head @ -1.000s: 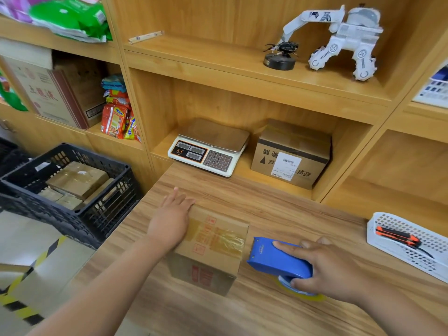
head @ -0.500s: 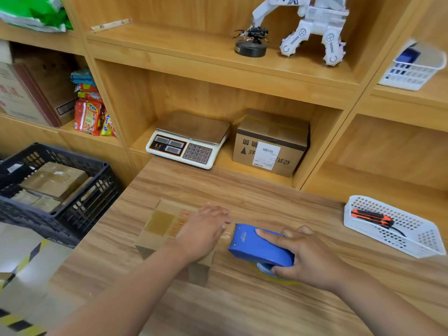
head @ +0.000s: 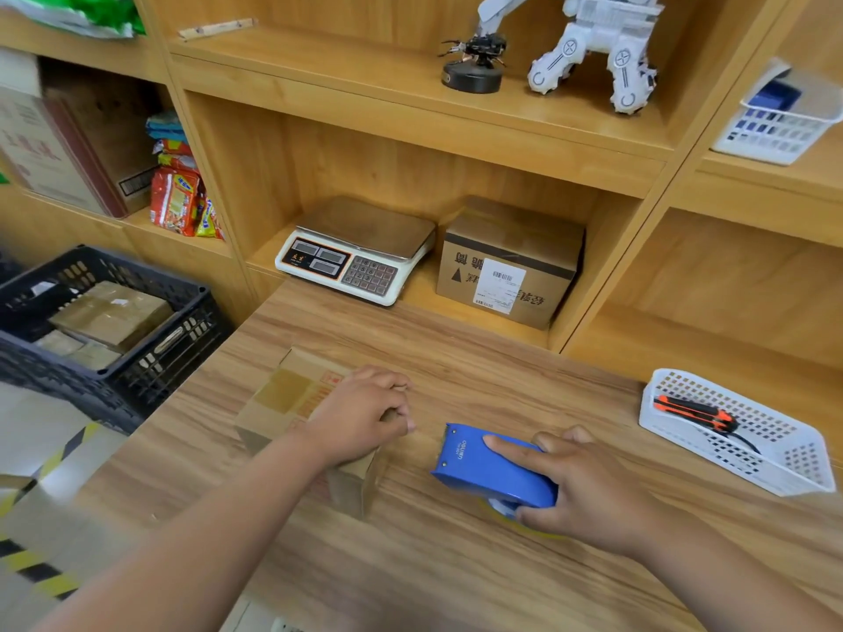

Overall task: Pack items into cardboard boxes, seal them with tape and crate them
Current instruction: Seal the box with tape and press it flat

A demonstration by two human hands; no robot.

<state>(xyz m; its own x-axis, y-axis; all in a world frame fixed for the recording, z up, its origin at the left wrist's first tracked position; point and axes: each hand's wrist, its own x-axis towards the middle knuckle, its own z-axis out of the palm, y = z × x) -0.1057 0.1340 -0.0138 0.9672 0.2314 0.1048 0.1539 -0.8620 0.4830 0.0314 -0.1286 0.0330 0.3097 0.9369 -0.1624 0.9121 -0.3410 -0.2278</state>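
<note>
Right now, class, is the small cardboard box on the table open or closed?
Closed: the cardboard box has flat flaps under tape across its top; the left hand grips its right edge.

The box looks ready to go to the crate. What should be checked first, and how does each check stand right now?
1. Tape on top of the cardboard box: a strip lies across it; ok.
2. Seal down the sides: partly hidden under the left hand; cannot tell.
3. Left hand grip: fingers curled over the box's right edge; ok.
4. Tape dispenser clear of the box: bare table between them; ok.
5. Right hand free to help: it holds the dispenser on the table; not ok.
6. Room in the black crate: taped boxes inside, spare space unclear; cannot tell.
</note>
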